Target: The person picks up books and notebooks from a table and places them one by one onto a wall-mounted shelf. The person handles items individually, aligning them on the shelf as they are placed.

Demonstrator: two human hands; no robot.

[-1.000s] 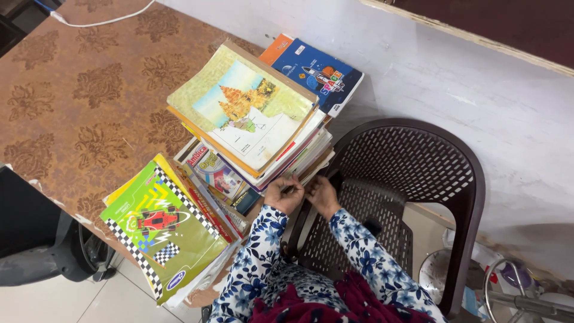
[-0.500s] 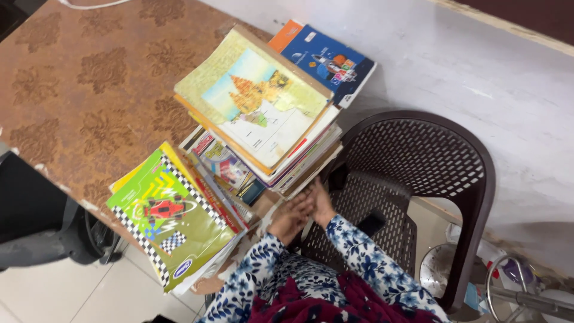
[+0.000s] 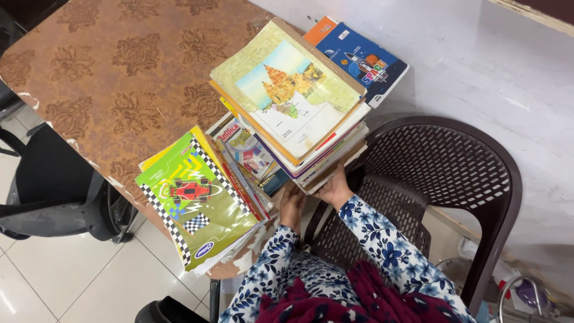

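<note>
A tall stack of books (image 3: 293, 96), topped by a yellow-green cover with a temple picture, lies at the table's near corner. My right hand (image 3: 336, 190) is pressed to the stack's near bottom edge, fingers tucked out of sight beneath it. My left hand (image 3: 292, 205) sits just to its left, against the edge of the lower, colourful books (image 3: 245, 152), its fingertips hidden under the stack. Both sleeves have a blue floral print.
A green book with a racing car (image 3: 194, 206) tops a second pile overhanging the edge of the brown patterned table (image 3: 119, 66). A blue book (image 3: 362, 60) lies behind the stack. A dark perforated plastic chair (image 3: 454, 173) stands right, a black office chair (image 3: 54, 191) left.
Both hands have moved up from in front of the stack to its bottom edge, and the fingers have slid beneath. The view has shifted, so the books appear further right.
</note>
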